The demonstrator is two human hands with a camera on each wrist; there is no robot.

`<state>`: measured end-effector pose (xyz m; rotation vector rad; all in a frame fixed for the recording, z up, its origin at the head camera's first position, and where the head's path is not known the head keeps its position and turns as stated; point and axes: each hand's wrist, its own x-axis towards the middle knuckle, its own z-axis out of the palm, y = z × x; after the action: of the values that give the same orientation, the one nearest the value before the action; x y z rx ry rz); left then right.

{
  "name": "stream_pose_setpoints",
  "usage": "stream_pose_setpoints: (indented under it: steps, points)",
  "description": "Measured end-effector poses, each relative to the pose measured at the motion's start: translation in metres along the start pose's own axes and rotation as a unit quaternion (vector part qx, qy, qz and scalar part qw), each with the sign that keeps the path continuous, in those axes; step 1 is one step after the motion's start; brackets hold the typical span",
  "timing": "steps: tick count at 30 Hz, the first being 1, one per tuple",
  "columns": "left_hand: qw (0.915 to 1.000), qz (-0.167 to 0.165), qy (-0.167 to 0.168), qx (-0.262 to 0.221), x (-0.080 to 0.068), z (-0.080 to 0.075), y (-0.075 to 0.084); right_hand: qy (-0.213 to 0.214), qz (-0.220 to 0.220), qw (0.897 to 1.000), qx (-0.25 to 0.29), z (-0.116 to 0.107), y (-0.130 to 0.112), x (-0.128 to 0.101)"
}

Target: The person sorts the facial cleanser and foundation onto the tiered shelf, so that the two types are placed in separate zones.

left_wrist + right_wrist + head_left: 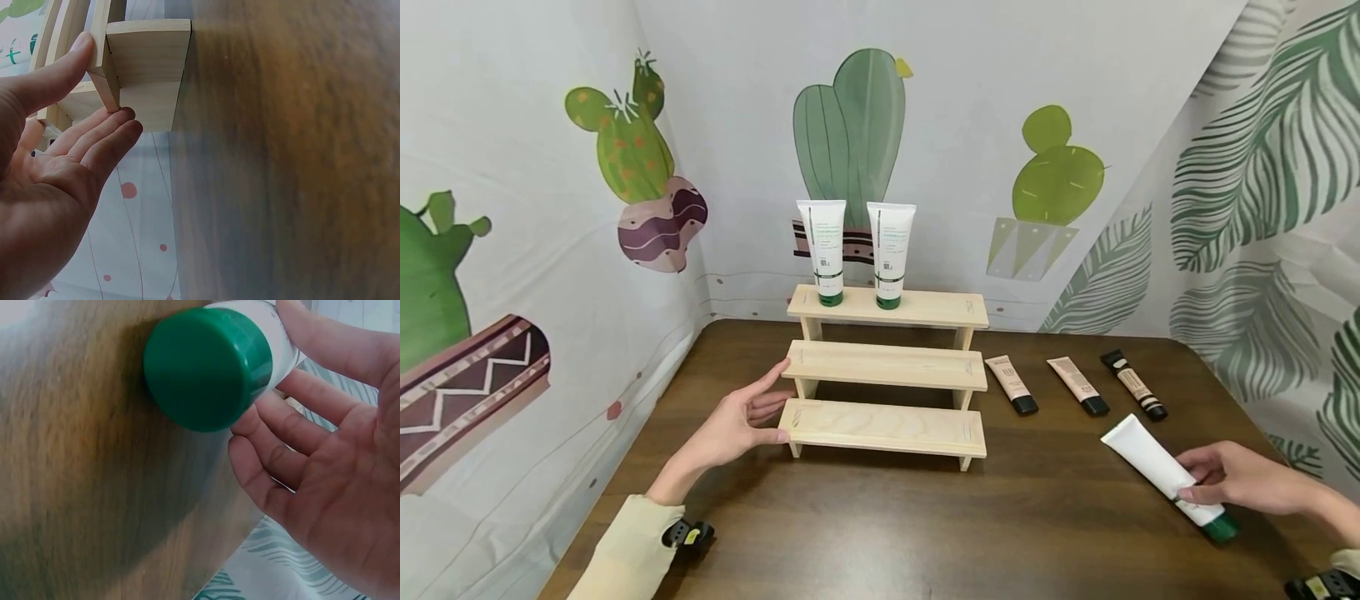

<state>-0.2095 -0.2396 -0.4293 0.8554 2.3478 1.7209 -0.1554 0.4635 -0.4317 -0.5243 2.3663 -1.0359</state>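
Observation:
A three-tier wooden stand (887,367) is at the middle of the table. My left hand (737,421) rests against its left end, thumb on the lowest step and forefinger at the middle one. From the left wrist view, the fingers of that hand (62,162) are extended along the wood. At the right, my right hand (1243,479) pinches a white squeeze tube (1157,462) between thumb and fingers, its green cap (197,369) toward me. Two similar white tubes, a left one (826,250) and a right one (891,254), stand caps down on the top step.
Right of the stand lie two pale pink tubes with black caps, one nearer (1011,383) and one farther right (1078,386). Beyond them is a beige and black tube (1135,383). A cactus-print cloth (955,150) hangs behind the brown table (880,525).

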Motion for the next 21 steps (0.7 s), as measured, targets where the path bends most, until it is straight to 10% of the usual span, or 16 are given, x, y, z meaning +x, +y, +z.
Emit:
stream_pose_setpoints:
  steps: [21]
  points:
    - [0.9997, 0.006, 0.002, 0.023, -0.001, -0.003, -0.02, 0.097, -0.024, 0.993, -0.059, 0.007, -0.038, 0.029]
